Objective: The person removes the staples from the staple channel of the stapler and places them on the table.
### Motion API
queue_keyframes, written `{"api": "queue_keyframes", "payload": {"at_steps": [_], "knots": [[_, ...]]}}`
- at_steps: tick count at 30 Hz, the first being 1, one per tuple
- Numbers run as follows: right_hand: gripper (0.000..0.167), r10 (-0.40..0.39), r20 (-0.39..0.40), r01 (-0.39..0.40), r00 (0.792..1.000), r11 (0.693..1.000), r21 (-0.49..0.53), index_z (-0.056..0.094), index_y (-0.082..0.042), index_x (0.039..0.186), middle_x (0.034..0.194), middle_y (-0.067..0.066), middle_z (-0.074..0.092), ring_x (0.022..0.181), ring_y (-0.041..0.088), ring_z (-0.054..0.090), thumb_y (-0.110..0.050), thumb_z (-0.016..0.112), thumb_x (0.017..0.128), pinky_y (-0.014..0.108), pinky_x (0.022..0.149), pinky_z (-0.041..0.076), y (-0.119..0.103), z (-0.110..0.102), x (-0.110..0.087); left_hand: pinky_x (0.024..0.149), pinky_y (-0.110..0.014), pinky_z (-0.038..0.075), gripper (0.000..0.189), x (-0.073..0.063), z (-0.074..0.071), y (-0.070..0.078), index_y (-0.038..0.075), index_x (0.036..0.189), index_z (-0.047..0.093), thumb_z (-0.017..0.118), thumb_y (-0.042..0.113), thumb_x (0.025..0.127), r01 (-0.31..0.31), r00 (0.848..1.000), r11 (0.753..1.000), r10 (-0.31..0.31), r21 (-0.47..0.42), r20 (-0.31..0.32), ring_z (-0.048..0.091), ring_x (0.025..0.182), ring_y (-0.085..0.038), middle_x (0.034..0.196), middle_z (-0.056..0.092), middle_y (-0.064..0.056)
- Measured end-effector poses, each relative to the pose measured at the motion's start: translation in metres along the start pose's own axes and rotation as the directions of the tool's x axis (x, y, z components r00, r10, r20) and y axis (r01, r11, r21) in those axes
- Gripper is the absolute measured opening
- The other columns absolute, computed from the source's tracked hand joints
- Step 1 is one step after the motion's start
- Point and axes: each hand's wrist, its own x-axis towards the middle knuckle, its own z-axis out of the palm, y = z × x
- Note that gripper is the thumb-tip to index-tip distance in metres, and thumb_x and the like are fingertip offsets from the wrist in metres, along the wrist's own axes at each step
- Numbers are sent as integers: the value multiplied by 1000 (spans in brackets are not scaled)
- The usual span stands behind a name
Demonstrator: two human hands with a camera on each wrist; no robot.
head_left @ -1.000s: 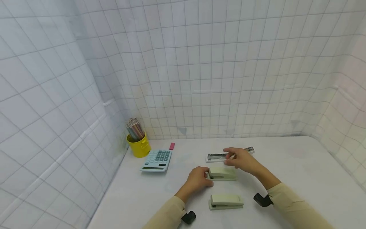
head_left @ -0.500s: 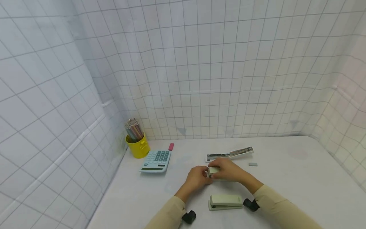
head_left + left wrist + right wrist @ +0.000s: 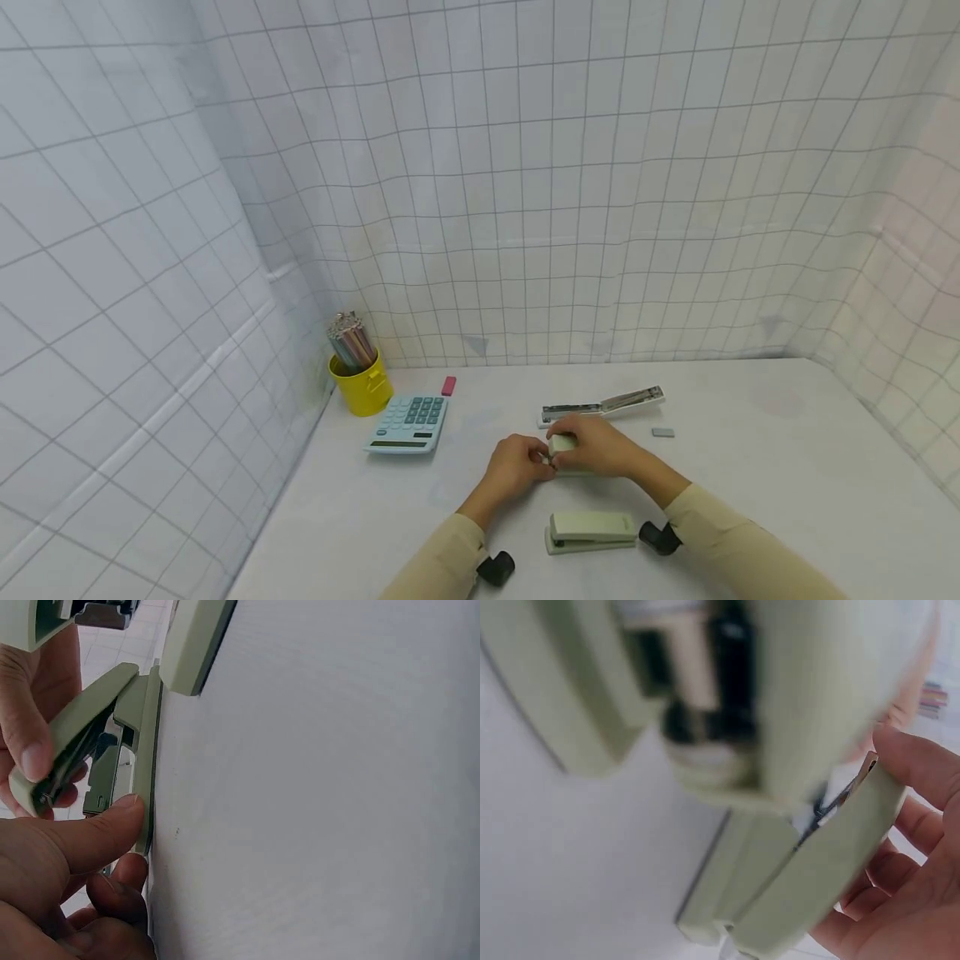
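In the head view my left hand (image 3: pixel 513 471) and right hand (image 3: pixel 600 447) meet at a pale green stapler (image 3: pixel 561 444) on the white table. In the left wrist view its upper arm (image 3: pixel 79 712) is raised away from the base (image 3: pixel 146 769), with the metal magazine between them. The left thumb and fingers pinch the front end of the base. Held by the right thumb and fingers, the upper arm's front end tilts up in the right wrist view. A second pale green stapler (image 3: pixel 592 527) lies closed nearer the body.
Behind the hands lies a long white hinged stapler (image 3: pixel 633 400), spread open with metal inside. A small grey bar (image 3: pixel 663 432) lies right of it. At the left are a light blue calculator (image 3: pixel 408 423), a pink eraser (image 3: pixel 448 386) and a yellow mug (image 3: pixel 363 392) of pencils.
My right hand has come left and nearer from beside the white stapler onto the green one and lifted its upper arm. The grey bar has come into view. The left hand stays.
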Motion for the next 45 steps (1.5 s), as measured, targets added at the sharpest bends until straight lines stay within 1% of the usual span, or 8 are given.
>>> {"api": "queue_keyframes", "payload": {"at_steps": [4,10,18,22,26,33,40,45], "knots": [[34,21,-20,-20,1000,998,59,70,-9,119,114,-2,69,97,13,59,-21,77,89,34,84,49,-3,-12,-7,62,-27,43,21,0,0,0,8,96,80,85,8,76,17,1000,1000,-17,3,6,51,67,-7,72,62,7],[29,16,-63,-8,998,992,124,70,-17,119,107,-6,66,92,13,55,-24,75,92,32,79,48,1,-25,-19,62,-27,43,21,1,0,1,10,97,80,86,11,78,31,1000,999,-31,26,-2,51,67,-7,73,61,8],[37,59,-104,-33,993,972,233,67,-14,126,112,-5,68,105,17,62,-31,73,94,50,97,48,8,-37,-38,63,-26,42,21,-1,2,2,12,99,79,86,13,78,71,998,996,-71,60,-4,51,67,-7,74,61,8],[38,112,-108,-74,988,950,305,66,-15,127,113,-2,68,108,21,62,-31,74,94,41,95,51,13,-42,-47,63,-27,42,21,-3,2,3,11,98,79,86,13,78,53,999,996,-52,70,-13,50,67,-7,74,60,8],[41,143,-119,-89,983,924,372,64,-12,130,118,7,67,112,25,62,-28,74,94,31,88,54,19,-46,-56,64,-28,41,20,-3,2,4,11,98,79,85,13,78,33,999,996,-32,77,-17,49,68,-7,74,60,8],[44,141,-168,-55,976,898,437,62,-5,133,128,24,64,111,20,65,-22,74,94,30,86,55,30,-49,-68,65,-28,42,21,-4,1,4,11,99,79,85,13,79,42,999,995,-41,95,-16,50,69,-7,75,61,9],[43,174,-197,-71,965,895,441,62,-1,129,122,14,66,108,10,63,-22,75,93,29,86,55,46,-60,-85,65,-28,43,21,-2,1,3,11,98,79,86,13,78,37,999,994,-34,103,-27,51,69,-7,75,62,8],[47,205,-161,-126,965,909,398,61,-2,132,119,11,67,107,7,63,-24,75,93,29,84,55,58,-74,-101,65,-28,43,22,-2,3,5,11,98,79,86,13,78,40,999,993,-38,108,-26,51,69,-7,76,61,8]]}}
